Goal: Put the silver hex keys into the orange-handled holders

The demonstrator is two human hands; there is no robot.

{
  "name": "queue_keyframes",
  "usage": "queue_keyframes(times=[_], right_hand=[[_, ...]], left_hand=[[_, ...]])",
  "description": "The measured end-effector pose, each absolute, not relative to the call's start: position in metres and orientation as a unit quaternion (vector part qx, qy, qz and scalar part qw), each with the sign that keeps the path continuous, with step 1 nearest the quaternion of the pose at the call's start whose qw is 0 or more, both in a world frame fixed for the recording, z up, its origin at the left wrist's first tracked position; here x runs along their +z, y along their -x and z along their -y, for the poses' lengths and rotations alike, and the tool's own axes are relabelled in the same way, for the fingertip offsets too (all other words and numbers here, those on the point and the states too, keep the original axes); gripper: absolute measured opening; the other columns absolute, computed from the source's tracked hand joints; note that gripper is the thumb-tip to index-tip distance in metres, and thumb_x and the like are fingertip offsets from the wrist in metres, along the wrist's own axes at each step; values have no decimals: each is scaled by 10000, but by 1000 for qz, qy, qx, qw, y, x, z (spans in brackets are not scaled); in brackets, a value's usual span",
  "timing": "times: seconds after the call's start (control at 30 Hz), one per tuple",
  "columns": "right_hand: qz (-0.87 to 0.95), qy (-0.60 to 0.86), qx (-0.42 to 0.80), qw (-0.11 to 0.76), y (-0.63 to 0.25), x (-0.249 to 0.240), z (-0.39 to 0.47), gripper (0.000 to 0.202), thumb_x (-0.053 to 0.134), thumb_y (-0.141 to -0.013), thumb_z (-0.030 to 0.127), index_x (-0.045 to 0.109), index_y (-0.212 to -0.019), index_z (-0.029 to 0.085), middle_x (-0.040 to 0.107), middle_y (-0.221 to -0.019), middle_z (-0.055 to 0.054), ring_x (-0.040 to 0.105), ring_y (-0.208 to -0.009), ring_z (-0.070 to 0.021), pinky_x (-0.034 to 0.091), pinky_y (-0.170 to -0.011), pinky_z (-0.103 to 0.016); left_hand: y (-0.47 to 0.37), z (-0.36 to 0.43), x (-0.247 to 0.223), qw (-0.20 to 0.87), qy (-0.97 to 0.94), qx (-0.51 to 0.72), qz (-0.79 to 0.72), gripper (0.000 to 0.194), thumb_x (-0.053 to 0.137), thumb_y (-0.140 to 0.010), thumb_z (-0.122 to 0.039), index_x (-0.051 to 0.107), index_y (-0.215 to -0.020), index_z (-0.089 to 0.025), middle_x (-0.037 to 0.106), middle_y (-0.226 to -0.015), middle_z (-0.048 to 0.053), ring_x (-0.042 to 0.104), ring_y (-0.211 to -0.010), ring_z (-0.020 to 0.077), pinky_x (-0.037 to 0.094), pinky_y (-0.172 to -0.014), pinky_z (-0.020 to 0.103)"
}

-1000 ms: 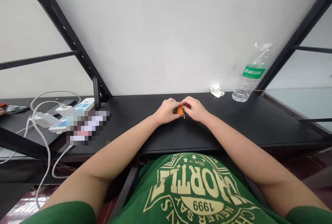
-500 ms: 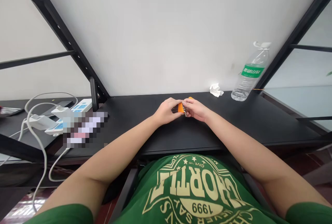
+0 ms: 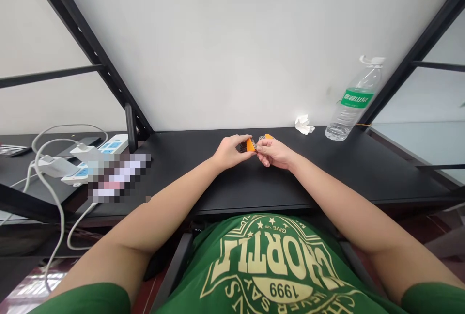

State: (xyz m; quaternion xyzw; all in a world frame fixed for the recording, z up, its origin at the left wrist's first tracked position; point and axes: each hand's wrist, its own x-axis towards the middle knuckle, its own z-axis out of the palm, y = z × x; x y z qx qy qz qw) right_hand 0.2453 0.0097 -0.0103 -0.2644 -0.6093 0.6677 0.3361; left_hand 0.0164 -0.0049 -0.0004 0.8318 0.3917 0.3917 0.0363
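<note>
Holding orange clips (image 3: 250, 145), left hand (image 3: 228, 151), right hand (image 3: 276, 152)

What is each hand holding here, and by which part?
The left hand pinches a small orange-and-dark piece by its dark end. The right hand holds a second orange piece at its fingertips. What the pieces are is too small to tell.

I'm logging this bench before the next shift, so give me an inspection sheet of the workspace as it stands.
Surface: black desk, matte, against a white wall.
Job's things: two small orange-and-dark pieces, left piece and right piece, close together above the desk.
Clutter: crumpled white paper; water bottle with green label.
Grippers: left hand pinches the left piece; right hand holds the right piece.
Cables: white cables and chargers at a power strip.
Surroundings: black frame struts; a blurred patch.
</note>
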Motion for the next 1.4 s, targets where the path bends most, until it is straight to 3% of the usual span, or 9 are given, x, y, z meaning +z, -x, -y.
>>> queue_keyframes(times=[0.3, 0.47, 0.6, 0.67, 0.87, 0.97, 1.1, 1.3, 1.4], right_hand=[[607, 231, 713, 264, -248, -19, -13, 496, 859, -810, 582, 526, -865, 219, 575, -601, 69, 404, -405, -58, 291, -419, -195], [739, 396, 454, 302, -261, -10, -24, 462, 736, -879, 647, 634, -790, 205, 644, -663, -11, 541, -517, -132, 412, -503, -272], [711, 538, 192, 409, -285, -13, -48, 302, 661, -930, 492, 688, -824, 211, 664, -756, -31, 585, -681, -185, 441, -614, -307], [708, 572, 155, 385, -294, -20, -61, 181, 700, -878, 370, 718, -928, 197, 696, -905, -66, 619, -770, -205, 469, -665, -319], [727, 628, 127, 245, -285, -35, -78, 338, 679, -908, 265, 707, -1239, 200, 649, -1232, -130, 641, -1020, -247, 478, -842, -345], [739, 630, 96, 220, -275, -35, -76, 236, 606, -977, 286, 707, -1178, 217, 640, -1188, -112, 619, -1041, -252, 449, -859, -354], [740, 619, 119, 235, -265, -36, -73, 44, 609, -926, 239, 639, -914, 209, 631, -1007, -60, 596, -894, -206, 417, -760, -322], [743, 567, 178, 308, -255, -37, -64, 185, 624, -849, 247, 491, -722, 227, 554, -792, -2, 514, -710, -169, 371, -659, -307], [759, 535, 177, 326, -250, -37, -57, 154, 597, -872, 232, 511, -744, 226, 549, -792, -1, 513, -686, -161, 380, -656, -307]], left_hand=[[-20, 9, -2, 31, -853, 367, -370, 518, 811, -825, -397, 727, -1298, -204, 795, -1130, 71, 753, -966, 213, 597, -954, 342], [-13, -3, -3, 29, -861, 290, -417, 527, 814, -821, -437, 731, -1297, -226, 791, -1104, 65, 744, -969, 248, 600, -924, 378], [-1, -15, -5, 48, -857, 235, -456, 474, 825, -796, -472, 768, -1209, -245, 790, -1072, 59, 742, -938, 265, 599, -842, 371], [4, -19, -6, 69, -846, 222, -479, 442, 821, -790, -485, 779, -1162, -249, 785, -1016, 46, 736, -884, 254, 587, -778, 351], [11, -23, -3, 96, -830, 186, -517, 510, 747, -852, -539, 738, -1266, -241, 770, -1136, 55, 697, -1039, 275, 547, -886, 364], [16, -26, -1, 85, -816, 169, -546, 526, 731, -876, -525, 717, -1317, -239, 751, -1219, 70, 651, -1146, 305, 523, -980, 402], [25, -34, -2, 80, -794, 156, -581, 573, 696, -925, -505, 651, -1432, -242, 724, -1297, 91, 601, -1233, 332, 507, -1034, 449], [21, -28, 3, 21, -740, 162, -653, 710, 676, -928, -369, 468, -1578, -172, 550, -1567, 173, 484, -1425, 424, 472, -1095, 582], [5, -12, 6, 31, -776, 217, -591, 638, 632, -959, -359, 493, -1548, -160, 613, -1486, 168, 573, -1352, 353, 498, -1107, 506]])
